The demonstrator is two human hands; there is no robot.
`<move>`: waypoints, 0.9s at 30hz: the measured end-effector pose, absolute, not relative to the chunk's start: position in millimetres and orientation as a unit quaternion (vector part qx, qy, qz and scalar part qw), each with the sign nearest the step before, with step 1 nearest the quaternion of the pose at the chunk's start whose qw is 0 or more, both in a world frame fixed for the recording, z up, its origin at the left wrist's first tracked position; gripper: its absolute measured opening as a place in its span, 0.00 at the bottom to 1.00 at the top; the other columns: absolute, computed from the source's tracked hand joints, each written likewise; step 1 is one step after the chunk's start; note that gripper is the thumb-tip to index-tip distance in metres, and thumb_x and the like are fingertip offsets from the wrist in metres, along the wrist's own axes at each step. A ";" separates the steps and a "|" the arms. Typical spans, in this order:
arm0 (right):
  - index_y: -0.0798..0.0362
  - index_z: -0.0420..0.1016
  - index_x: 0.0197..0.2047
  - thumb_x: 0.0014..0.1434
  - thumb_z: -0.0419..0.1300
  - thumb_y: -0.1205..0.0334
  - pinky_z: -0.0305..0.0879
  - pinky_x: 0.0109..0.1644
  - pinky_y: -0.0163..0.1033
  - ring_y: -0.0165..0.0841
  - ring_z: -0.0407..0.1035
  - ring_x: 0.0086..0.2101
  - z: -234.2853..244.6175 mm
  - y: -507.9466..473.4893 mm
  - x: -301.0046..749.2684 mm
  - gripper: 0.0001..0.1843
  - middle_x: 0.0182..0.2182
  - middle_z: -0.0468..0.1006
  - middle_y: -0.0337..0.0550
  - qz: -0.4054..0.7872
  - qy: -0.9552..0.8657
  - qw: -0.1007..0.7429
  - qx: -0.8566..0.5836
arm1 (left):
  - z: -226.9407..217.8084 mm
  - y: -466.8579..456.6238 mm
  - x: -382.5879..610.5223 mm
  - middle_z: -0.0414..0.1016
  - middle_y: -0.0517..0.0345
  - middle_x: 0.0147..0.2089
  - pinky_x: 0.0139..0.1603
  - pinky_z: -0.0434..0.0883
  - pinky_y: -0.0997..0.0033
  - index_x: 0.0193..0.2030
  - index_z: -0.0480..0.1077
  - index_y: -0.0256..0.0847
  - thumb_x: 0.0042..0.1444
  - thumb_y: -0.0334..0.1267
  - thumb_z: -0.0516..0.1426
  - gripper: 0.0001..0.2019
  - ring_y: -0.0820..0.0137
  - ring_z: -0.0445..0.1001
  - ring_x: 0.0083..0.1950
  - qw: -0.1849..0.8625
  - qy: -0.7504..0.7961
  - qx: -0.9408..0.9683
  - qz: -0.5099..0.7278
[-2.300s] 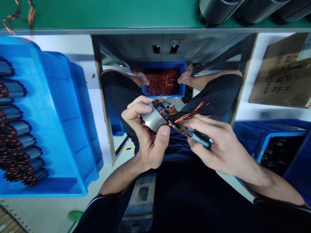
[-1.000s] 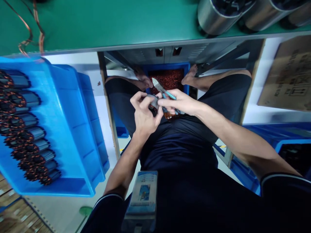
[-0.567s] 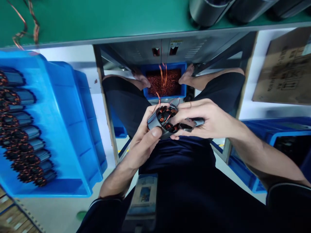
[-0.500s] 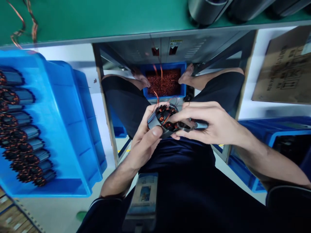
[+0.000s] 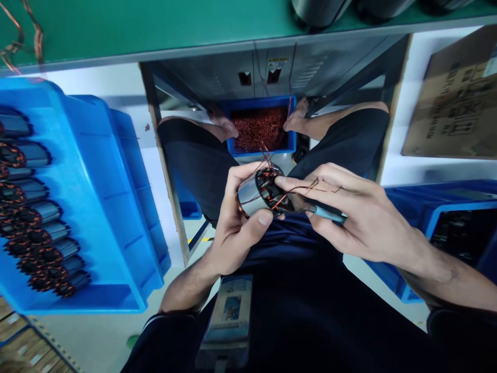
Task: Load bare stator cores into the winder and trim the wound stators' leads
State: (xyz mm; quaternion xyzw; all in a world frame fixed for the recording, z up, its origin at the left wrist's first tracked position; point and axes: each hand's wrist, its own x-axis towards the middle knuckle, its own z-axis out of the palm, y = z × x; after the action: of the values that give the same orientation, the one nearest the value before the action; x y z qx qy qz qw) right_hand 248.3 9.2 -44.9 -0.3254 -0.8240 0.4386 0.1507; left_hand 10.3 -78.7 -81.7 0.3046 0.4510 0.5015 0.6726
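Note:
My left hand (image 5: 236, 223) is wrapped round a motor stator (image 5: 250, 197), thumb at its lower edge. The stator is a metal ring with black slots and copper windings, and its slotted end is tilted toward my right hand. Thin copper wires (image 5: 266, 155) stick up from its top, and longer wire ends (image 5: 310, 186) stretch across my right fingers. In my right hand (image 5: 353, 212) is a pair of wire cutters (image 5: 326, 213) with light blue handles. Their dark jaws are close against the stator's slotted end; whether they grip a wire is unclear. My right index fingertip is at the stator's rim.
A blue bin (image 5: 124, 223) on the left holds several stators (image 5: 42, 212). Between my feet stands a blue box (image 5: 232, 150) of copper scraps. Ahead is a green bench (image 5: 155, 26) with dark cylinders (image 5: 320, 10). A cardboard box (image 5: 450, 103) and blue crate (image 5: 430, 207) lie right.
The stator has been turned so more of its metal side shows. My right hand has drawn back rightward with the wire cutters, and wire ends now lie across its fingers.

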 end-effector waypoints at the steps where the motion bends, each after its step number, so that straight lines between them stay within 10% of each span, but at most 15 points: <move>1: 0.41 0.73 0.80 0.69 0.61 0.73 0.82 0.55 0.49 0.41 0.80 0.48 -43.9 8.4 248.6 0.39 0.49 0.82 0.46 0.433 -0.827 0.147 -0.328 | -81.0 -78.8 10.7 0.74 0.49 0.69 0.53 0.90 0.58 0.76 0.70 0.54 0.73 0.53 0.66 0.29 0.61 0.85 0.53 0.673 0.451 0.306 0.500; 8: 0.45 0.82 0.72 0.76 0.69 0.62 0.77 0.39 0.37 0.32 0.78 0.35 -53.6 7.4 246.7 0.24 0.38 0.84 0.40 0.339 -0.860 0.168 -0.343 | -86.2 -81.1 15.9 0.78 0.50 0.64 0.55 0.89 0.52 0.74 0.70 0.55 0.72 0.55 0.66 0.28 0.59 0.86 0.52 0.671 0.469 0.279 0.502; 13: 0.37 0.80 0.75 0.75 0.66 0.67 0.83 0.54 0.41 0.36 0.84 0.44 -67.2 12.9 238.6 0.29 0.51 0.89 0.39 0.426 -0.809 0.179 -0.363 | -96.2 -82.1 19.4 0.77 0.53 0.65 0.59 0.88 0.49 0.73 0.69 0.57 0.74 0.55 0.65 0.26 0.61 0.86 0.54 0.663 0.468 0.257 0.525; 27: 0.38 0.74 0.79 0.69 0.61 0.71 0.80 0.58 0.53 0.42 0.78 0.47 -55.5 12.2 236.6 0.39 0.48 0.83 0.44 0.369 -0.852 0.152 -0.339 | -78.0 -82.6 21.9 0.70 0.53 0.68 0.55 0.88 0.61 0.74 0.69 0.58 0.78 0.50 0.60 0.21 0.63 0.80 0.58 0.643 0.483 0.269 0.530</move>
State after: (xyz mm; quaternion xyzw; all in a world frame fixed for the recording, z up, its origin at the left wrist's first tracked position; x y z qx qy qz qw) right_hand 236.6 12.2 -55.5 -0.3386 -0.8523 0.3686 0.1519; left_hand 21.9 -82.6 -78.0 0.2693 0.4833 0.5301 0.6426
